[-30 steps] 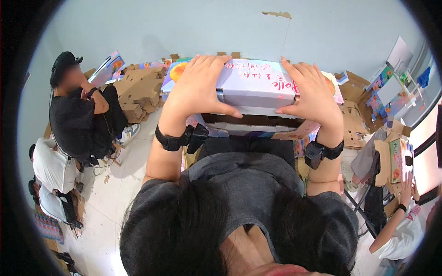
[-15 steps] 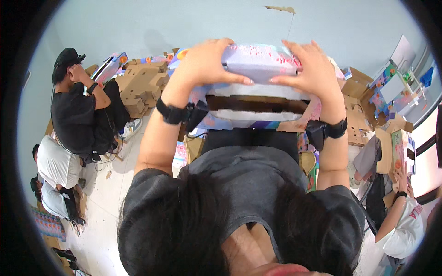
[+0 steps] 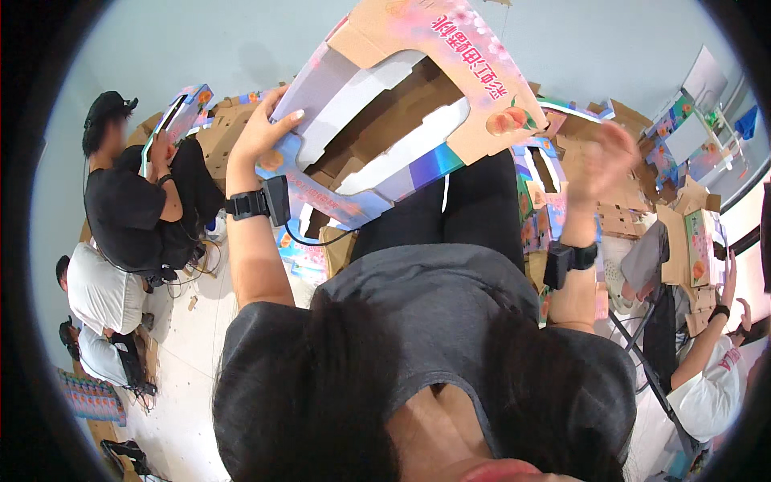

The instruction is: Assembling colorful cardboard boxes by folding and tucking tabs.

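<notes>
Left hand on the tilted carton, right hand apart from it

The pink-and-purple carton [image 3: 491,100] is tilted above the person's dark trousers [image 3: 482,201], its wide cut-out facing the wearer. At the carton's left edge, the left hand [image 3: 259,135] grips it, thumb spread from the fingers and laid along the near side; the farther fingertips are partly hidden. The right hand [image 3: 602,165] is raised to the right of the carton, well apart from the left hand and not touching the carton. Motion blurs it, so I cannot tell how far its fingers are open.
</notes>
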### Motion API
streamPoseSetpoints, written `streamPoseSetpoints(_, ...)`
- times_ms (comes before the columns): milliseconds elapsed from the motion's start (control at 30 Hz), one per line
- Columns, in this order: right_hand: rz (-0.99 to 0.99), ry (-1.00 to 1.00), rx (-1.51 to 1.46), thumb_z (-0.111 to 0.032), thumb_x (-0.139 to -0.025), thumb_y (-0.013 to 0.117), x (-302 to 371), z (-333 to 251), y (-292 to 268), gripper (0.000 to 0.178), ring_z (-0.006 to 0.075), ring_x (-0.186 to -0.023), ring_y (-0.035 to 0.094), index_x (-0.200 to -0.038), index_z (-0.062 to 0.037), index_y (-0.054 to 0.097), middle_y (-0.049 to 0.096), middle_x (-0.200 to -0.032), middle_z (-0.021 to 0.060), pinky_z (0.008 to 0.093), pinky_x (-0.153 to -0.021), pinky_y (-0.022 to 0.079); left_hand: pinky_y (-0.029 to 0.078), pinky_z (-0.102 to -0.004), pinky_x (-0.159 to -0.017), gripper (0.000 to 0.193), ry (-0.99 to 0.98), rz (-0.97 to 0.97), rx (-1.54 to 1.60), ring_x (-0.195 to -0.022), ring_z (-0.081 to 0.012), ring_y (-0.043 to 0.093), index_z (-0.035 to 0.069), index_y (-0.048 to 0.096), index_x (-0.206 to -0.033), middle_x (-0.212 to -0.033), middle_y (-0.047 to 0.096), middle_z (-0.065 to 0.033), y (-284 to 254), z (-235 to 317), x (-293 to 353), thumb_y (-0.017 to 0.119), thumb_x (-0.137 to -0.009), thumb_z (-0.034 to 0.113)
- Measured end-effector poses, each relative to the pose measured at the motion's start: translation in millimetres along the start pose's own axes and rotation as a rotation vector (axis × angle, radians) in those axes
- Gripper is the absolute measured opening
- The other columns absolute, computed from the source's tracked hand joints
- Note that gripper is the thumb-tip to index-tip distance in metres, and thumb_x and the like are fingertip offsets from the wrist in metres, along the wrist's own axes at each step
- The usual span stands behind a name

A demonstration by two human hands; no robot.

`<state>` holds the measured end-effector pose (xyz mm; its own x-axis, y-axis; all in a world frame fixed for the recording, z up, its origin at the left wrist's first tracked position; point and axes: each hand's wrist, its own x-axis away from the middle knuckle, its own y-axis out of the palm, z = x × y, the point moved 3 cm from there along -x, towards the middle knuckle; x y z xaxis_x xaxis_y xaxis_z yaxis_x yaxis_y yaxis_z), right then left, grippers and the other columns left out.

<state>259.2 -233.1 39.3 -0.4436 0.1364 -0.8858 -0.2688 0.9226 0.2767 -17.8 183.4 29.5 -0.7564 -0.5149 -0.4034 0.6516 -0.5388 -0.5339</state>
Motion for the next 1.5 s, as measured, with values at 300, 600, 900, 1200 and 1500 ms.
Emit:
streamPoseSetpoints(300, -0.786, 0.939, -0.359, -0.018, -0.069, 0.088, 117, 69, 83, 0.088, 0.0184, -0.126, 0.047, -0.141, -0.0013, 0.041, 0.052, -0.133, 0.0074, 0.0338, -0.106, 0.040, 0.044, -0.0372, -0.099, 0.084, -0.026, 0.005, 0.073, -0.118, -0.0247, 0.055, 0.003, 0.048, -0.138, -0.127, 0.058, -0.0148, 7, 32, 13, 0.087, -0.069, 0.031)
streamPoseSetpoints(600, -0.730, 0.704, -0.273, -0.019, -0.065, 0.089, 84, 27, 64, 0.080, 0.0203, -0.118, 0.052, -0.133, -0.0051, 0.048, 0.053, -0.127, 0.0072, 0.0374, -0.103, 0.041, 0.038, -0.0350, -0.104, 0.109, 0.240, 0.119, 0.063, -0.122, -0.0213, 0.050, -0.001, 0.042, -0.140, -0.130, 0.054, -0.0120, -6, 83, 53, 0.092, -0.053, 0.040)
streamPoseSetpoints(900, -0.679, 0.004, 0.028, -0.021, -0.076, 0.079, -38, 36, -34, 0.022, 0.0309, -0.108, 0.059, -0.092, -0.0060, 0.076, 0.067, -0.108, 0.0134, 0.0461, -0.099, 0.041, 0.035, -0.0376, -0.108, 0.108, 0.531, 0.419, 0.226, -0.125, -0.0260, 0.049, -0.001, 0.048, -0.137, -0.132, 0.054, -0.0129, 12, 141, 43, 0.093, -0.047, 0.039)
streamPoseSetpoints(1200, -0.593, 0.017, 0.031, -0.014, -0.077, 0.074, -56, 9, -63, 0.017, 0.0293, -0.103, 0.062, -0.091, -0.0050, 0.075, 0.067, -0.107, 0.0124, 0.0435, -0.096, 0.044, 0.031, -0.0406, -0.111, 0.116, 0.372, 0.348, 0.656, -0.132, -0.0280, 0.042, -0.001, 0.033, -0.145, -0.141, 0.044, -0.0177, 157, 93, 52, 0.089, -0.059, 0.053)
streamPoseSetpoints(1500, -0.554, 0.543, -0.292, -0.032, -0.077, 0.077, -47, 37, 22, 0.072, 0.0197, -0.108, 0.058, -0.133, 0.0021, 0.047, 0.058, -0.121, 0.0090, 0.0329, -0.093, 0.046, 0.032, -0.0403, -0.111, 0.110, 0.153, 0.032, 0.532, -0.134, -0.0271, 0.040, 0.003, 0.027, -0.146, -0.141, 0.044, -0.0156, 168, 49, 61, 0.092, -0.062, 0.028)
